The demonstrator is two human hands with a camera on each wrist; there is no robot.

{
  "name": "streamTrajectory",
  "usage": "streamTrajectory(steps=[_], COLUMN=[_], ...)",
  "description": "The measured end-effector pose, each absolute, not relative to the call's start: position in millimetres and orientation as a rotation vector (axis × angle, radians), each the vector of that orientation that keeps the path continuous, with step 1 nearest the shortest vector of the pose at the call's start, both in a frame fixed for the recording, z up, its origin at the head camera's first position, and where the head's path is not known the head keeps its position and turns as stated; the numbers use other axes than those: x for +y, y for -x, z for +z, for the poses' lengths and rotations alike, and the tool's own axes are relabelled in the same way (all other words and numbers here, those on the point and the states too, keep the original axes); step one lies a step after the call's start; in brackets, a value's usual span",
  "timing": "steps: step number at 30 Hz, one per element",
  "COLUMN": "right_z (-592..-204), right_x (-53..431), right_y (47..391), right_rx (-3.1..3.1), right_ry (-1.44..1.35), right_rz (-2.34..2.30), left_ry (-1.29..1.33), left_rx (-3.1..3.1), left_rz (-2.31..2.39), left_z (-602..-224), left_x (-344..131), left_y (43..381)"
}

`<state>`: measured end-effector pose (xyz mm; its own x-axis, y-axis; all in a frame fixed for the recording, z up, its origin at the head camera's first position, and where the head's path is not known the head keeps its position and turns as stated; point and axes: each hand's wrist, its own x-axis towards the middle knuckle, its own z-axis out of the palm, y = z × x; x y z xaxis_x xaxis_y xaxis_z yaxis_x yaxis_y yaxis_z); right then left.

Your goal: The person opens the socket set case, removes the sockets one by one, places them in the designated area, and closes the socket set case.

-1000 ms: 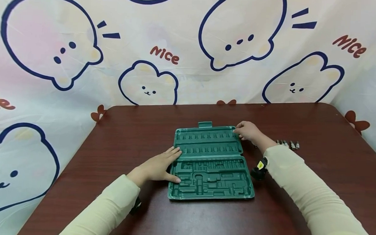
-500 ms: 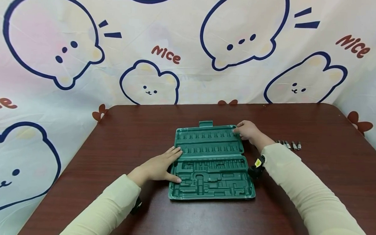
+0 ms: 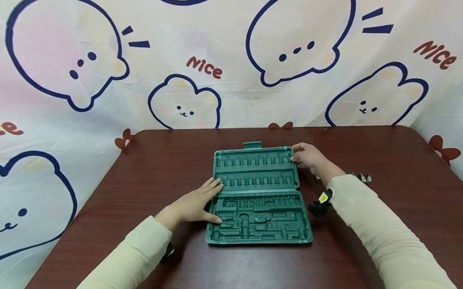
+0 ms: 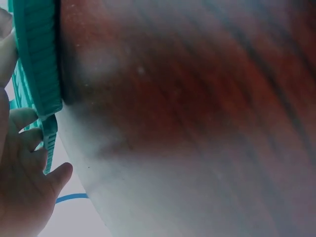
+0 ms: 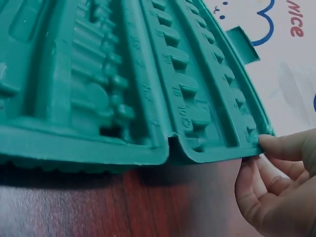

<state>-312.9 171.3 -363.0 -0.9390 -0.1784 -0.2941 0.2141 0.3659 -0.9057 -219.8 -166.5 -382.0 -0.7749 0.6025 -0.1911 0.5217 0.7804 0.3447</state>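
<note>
A green plastic socket-set case (image 3: 259, 215) lies unfolded on the table, its moulded slots bare. My left hand (image 3: 193, 205) rests on the case's left side near the hinge, fingers spread and straight, thumb over the lower half. At the far right corner of the lid (image 3: 255, 166), my right hand (image 3: 309, 158) pinches the rim. In the right wrist view the thumb lies on top of that rim and the curled fingers (image 5: 269, 177) are beneath it. The lid is tilted slightly up off the table. In the left wrist view, only the case's ribbed outer side (image 4: 37, 59) shows.
Several small metal sockets (image 3: 363, 178) lie on the dark red wooden table (image 3: 170, 155), right of the case and partly hidden by the right forearm. A patterned cloth (image 3: 233, 97) hangs behind the table. The lid's latch tab (image 3: 252, 145) sticks out at the far edge.
The lid's far edge has risen a little, its right corner lifted by my right hand, whose grip has moved slightly up and away. My left hand has stayed on the case's left side.
</note>
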Motion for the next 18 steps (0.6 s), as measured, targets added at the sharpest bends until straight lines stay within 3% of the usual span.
streamTrajectory(steps=[18], right_z=[-340.4], right_x=[182.8], right_y=[286.4], right_rx=[2.342], right_ry=[0.231], right_rz=[-1.674], left_ry=[-0.72], left_rx=[2.727], left_rz=[0.959], left_z=[-338.9], left_x=[-165.4], left_y=[224.8])
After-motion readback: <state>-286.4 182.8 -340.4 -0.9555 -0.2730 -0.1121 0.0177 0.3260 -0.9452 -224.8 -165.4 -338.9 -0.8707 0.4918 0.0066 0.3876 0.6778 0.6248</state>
